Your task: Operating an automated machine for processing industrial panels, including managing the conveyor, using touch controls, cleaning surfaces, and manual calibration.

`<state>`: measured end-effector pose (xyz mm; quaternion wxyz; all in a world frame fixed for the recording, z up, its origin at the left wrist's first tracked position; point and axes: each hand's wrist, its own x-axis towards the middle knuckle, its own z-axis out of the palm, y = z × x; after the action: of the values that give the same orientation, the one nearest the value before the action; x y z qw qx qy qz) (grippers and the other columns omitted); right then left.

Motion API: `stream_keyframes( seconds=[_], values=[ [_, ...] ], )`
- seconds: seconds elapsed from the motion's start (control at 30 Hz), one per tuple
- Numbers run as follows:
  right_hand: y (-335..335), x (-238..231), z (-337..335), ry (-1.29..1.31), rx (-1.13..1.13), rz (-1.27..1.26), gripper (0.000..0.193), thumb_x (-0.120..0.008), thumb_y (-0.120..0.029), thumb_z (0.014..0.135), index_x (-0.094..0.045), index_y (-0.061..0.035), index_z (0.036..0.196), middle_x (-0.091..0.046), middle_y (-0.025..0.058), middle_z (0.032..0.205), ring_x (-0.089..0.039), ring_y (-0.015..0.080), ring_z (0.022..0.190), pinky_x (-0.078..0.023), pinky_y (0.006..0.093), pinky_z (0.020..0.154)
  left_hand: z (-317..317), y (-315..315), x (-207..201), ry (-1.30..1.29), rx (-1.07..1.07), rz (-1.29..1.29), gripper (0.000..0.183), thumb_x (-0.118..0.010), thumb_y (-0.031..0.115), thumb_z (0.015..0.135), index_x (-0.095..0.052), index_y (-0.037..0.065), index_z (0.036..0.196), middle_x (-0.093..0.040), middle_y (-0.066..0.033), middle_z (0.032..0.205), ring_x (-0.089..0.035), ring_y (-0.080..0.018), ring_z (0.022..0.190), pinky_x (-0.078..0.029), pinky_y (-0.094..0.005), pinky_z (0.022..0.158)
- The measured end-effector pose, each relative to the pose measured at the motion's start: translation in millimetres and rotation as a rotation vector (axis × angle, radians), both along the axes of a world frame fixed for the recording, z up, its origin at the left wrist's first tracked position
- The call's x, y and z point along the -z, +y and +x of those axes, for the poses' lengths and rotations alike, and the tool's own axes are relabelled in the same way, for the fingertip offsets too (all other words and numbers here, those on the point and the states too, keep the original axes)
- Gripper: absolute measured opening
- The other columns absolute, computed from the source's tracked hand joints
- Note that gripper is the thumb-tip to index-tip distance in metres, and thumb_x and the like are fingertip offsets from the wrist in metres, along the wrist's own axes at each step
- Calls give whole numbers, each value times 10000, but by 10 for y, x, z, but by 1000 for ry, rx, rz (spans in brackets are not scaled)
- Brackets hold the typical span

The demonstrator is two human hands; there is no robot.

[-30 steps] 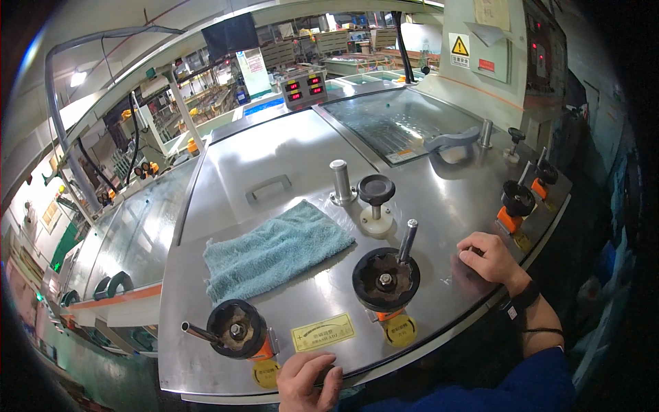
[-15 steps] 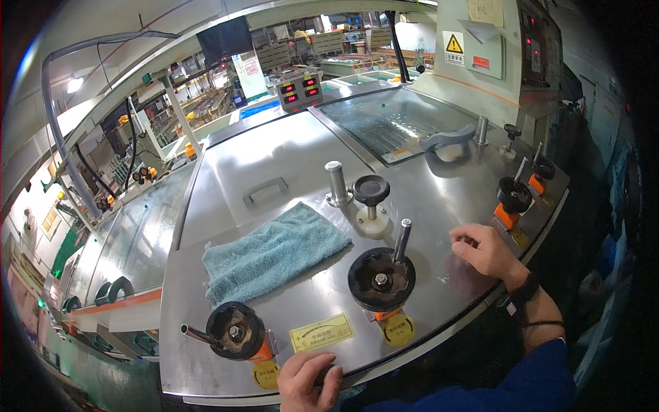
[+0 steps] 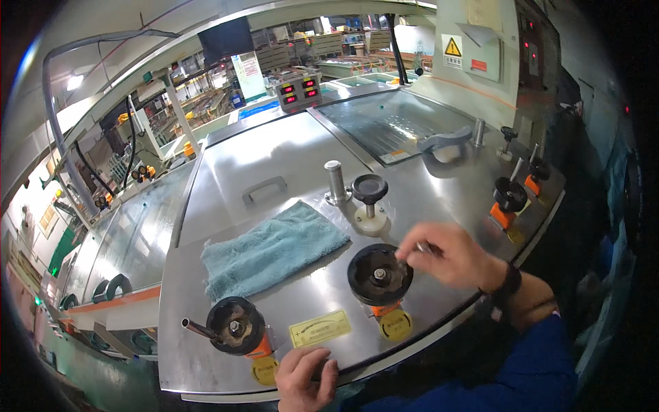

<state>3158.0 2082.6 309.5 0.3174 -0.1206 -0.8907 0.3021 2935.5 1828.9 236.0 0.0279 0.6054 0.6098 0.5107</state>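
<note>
My right hand is closed around the metal crank handle of a black handwheel, which stands on an orange mount near the front edge of a steel machine cover. Most of that handle is hidden by the fingers. At the front edge my left hand lies with curled fingers, and what is inside them, if anything, is hidden. Just left of it is a second black handwheel, its metal handle pointing left. A folded blue-green towel lies on the cover behind the two wheels.
Behind the right wheel stand a steel post and a black knob on a white base. More handwheels line the right side. A grey curved handle lies by the glass window. A red-digit display box stands behind.
My right hand has moved left from above the bare steel onto the right handwheel's handle, which now tilts rightward. My left hand stays at the front edge.
</note>
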Motion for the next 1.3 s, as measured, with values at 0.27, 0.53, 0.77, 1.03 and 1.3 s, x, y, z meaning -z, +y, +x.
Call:
stream_keyframes(
  seconds=[0.27,0.53,0.77,1.03,1.3],
  values=[
    [-434,-163,-525,59,-239,206,246,-742,-47,894,-656,15,1116,-699,203,955,-710,386,835,-567,440,726,-4,79,-110,34,88,-51,154,-724,4,917,-699,-42,1061,-679,-190,942,-693,-332,810,-546,-369,716],
    [-112,-188,-1013,40,-70,78,320,-713,-70,916,-612,40,1199,-692,209,892,-706,405,848,-554,446,764,-4,16,-34,27,-15,2,159,-732,17,907,-706,-32,1056,-687,-200,958,-689,-370,831,-546,-396,742],
    [-100,-202,-774,31,-216,161,437,-722,-70,916,-601,30,1324,-695,219,1001,-701,386,850,-567,413,789,-3,32,-78,34,10,-8,165,-732,14,903,-706,-36,1058,-685,-196,953,-690,-368,836,-544,-391,743],
    [125,-100,68,-8,159,-51,500,-737,-83,922,-598,4,1394,-706,144,1136,-680,161,815,-571,310,739,6,19,-46,16,-16,-35,156,-736,24,908,-710,-40,1047,-669,-185,932,-677,-339,806,-535,-364,730],
    [457,482,957,-207,411,-275,288,-698,-110,955,-711,39,1202,-744,102,968,-677,143,841,-553,305,757,19,44,-40,-23,6,-67,147,-720,30,938,-710,-53,1060,-678,-174,951,-678,-300,806,-532,-344,729]
  ],
)
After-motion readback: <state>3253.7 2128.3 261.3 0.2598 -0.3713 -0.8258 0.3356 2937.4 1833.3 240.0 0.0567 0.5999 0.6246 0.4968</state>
